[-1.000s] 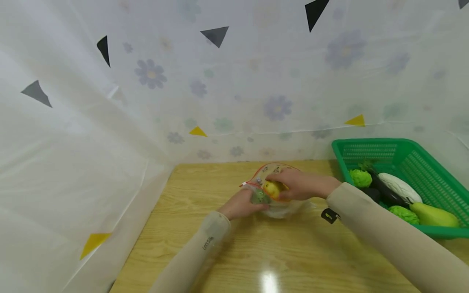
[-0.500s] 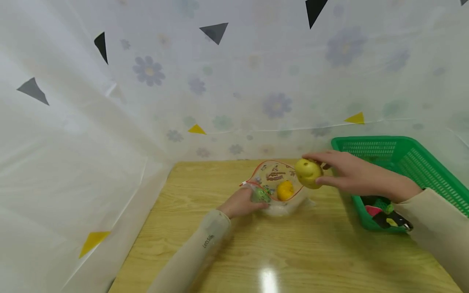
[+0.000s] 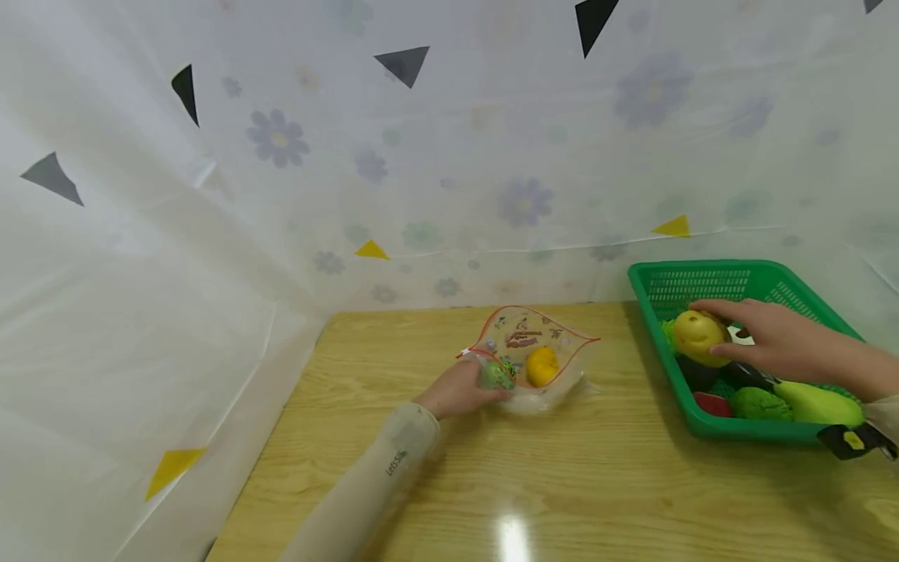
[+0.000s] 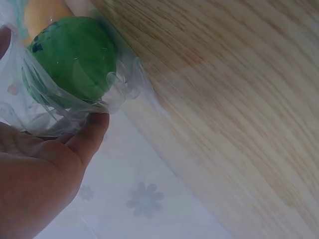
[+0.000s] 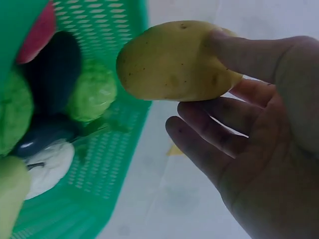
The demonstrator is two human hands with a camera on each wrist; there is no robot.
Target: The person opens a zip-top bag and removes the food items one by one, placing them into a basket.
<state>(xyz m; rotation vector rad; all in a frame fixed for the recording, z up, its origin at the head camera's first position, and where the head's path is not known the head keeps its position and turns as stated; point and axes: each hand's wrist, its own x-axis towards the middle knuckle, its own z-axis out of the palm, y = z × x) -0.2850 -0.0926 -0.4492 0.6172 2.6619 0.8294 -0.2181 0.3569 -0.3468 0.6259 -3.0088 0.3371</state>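
Observation:
With its thumb and fingers my right hand [image 3: 787,336] pinches a yellow potato [image 3: 698,337], held above the left part of a green basket [image 3: 744,429]. The right wrist view shows the potato [image 5: 169,62] between thumb and fingers, with the lower fingers loosely bent. My left hand [image 3: 456,390] grips the near left side of a clear zip bag [image 3: 520,321] with a red-edged mouth standing open. Inside the bag lie a round green thing [image 4: 75,59], close to the left fingers, and an orange-yellow fruit [image 3: 542,367]. Plastic partly covers the green thing.
Several vegetables fill the basket: a dark eggplant [image 5: 52,72], a green cabbage [image 3: 761,404], a pale green pear-shaped one [image 3: 818,402], a white one [image 5: 52,167] and a red piece [image 3: 712,403]. A wooden table [image 3: 435,499] lies beneath, with a patterned white curtain [image 3: 449,156] behind.
My right hand has moved from the bag's mouth rightward to above the basket, carrying the potato. The orange-yellow fruit shows in the bag. My left hand has stayed at the bag.

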